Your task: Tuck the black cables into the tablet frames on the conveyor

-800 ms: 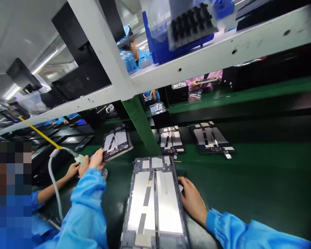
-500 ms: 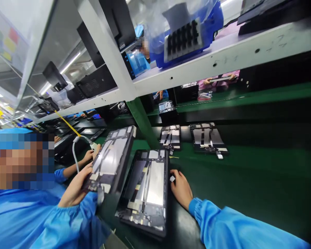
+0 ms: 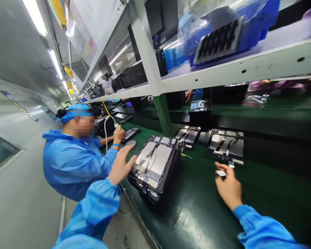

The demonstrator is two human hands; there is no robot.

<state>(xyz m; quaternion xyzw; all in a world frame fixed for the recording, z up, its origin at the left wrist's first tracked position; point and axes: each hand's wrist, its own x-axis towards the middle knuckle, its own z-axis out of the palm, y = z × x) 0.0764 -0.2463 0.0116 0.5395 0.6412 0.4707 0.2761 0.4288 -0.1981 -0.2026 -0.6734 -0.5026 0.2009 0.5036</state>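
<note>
My left hand (image 3: 122, 165) rests with fingers spread against the left edge of an open tablet chassis (image 3: 155, 162), which lies on top of a second chassis on the green belt (image 3: 197, 207). My right hand (image 3: 228, 186) hovers over the belt to the right, pinching a small white piece (image 3: 220, 172) between its fingertips. Two more open chassis (image 3: 188, 135) (image 3: 226, 145) lie farther back on the belt. Both my sleeves are blue.
A co-worker in a blue gown and cap (image 3: 72, 155) sits at my left, holding a corded white tool (image 3: 115, 126). A white shelf rail (image 3: 223, 72) with a green post (image 3: 162, 114) runs overhead, carrying a blue tray (image 3: 223, 31). A small round mesh disc (image 3: 130, 143) lies beside the co-worker.
My left hand has set the second chassis down onto the first and opened against its edge. My right hand has moved right, away from the stack, with the white piece. The view swung left.
</note>
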